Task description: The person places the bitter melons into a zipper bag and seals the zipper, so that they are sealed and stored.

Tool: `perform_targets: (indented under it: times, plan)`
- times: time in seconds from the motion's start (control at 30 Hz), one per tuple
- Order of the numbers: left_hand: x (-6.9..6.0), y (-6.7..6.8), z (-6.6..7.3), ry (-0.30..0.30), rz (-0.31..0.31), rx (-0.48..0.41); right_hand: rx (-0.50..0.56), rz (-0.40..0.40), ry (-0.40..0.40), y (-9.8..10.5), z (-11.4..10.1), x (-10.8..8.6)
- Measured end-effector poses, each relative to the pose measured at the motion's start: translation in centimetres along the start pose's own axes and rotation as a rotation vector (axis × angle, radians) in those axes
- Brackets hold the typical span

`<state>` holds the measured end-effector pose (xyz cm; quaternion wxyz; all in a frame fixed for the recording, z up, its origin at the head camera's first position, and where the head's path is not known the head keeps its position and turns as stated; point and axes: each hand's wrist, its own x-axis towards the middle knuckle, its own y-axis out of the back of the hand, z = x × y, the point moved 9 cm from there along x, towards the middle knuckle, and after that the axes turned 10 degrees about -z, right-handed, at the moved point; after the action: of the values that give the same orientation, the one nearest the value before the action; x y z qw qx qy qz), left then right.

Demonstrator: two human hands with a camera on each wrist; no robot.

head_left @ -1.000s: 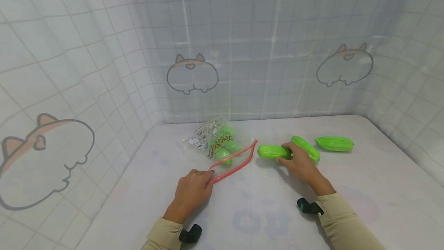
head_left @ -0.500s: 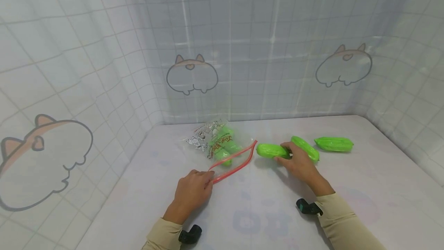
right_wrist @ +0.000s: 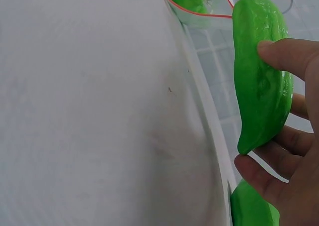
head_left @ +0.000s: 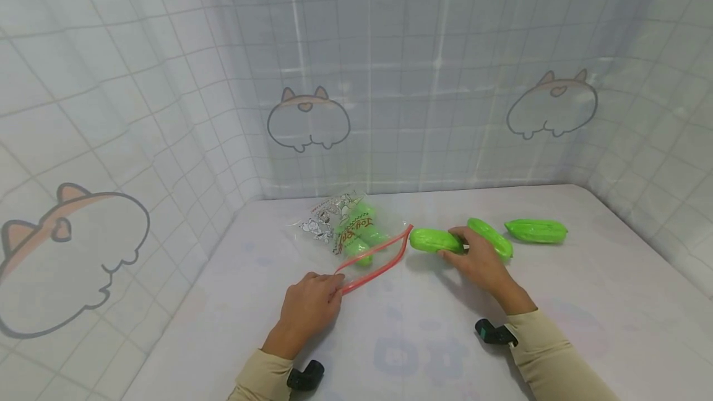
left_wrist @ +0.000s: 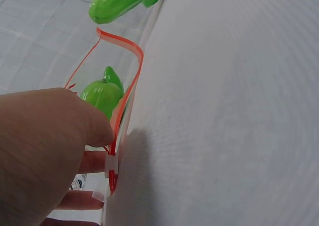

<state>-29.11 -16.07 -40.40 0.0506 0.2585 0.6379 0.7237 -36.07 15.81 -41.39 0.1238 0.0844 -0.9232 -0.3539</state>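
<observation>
A clear zip bag (head_left: 325, 231) with printed drawings and red letters lies on the table, its red-edged mouth spread apart. Inside it are green toy vegetables (head_left: 361, 247). My left hand (head_left: 312, 305) pinches the near end of the red zip edge (left_wrist: 130, 81), beside a pale slider (left_wrist: 111, 164). My right hand (head_left: 480, 260) holds a glossy green toy vegetable (head_left: 433, 241), lumpy and pointed at one end like a bitter melon (right_wrist: 259, 81). Its thumb lies on one side and the fingers on the other. The blunt end is just right of the bag's mouth, seemingly off the table.
Two more green toy vegetables lie to the right: one (head_left: 490, 237) slanted close behind my right hand, the other (head_left: 536, 231) farther right. Grid-patterned curtains (head_left: 390, 129) with animal drawings enclose the pale table (head_left: 412, 339) at the back and sides.
My right hand has shifted slightly left and up, bringing the toy vegetable nearer the bag's mouth. The left hand and bag have stayed in place.
</observation>
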Motion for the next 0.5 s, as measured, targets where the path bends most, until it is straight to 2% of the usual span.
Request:
perform_targets:
  times: [0.23, 0.5]
  plan:
    - [-0.03, -0.07, -0.01, 0.008, -0.017, -0.004, -0.001, 0.009, 0.011, -0.04, -0.28, -0.18]
    - [-0.04, 0.44, 0.29, -0.011, 0.017, 0.001, 0.001, 0.012, 0.037, -0.21, -0.77, -0.37]
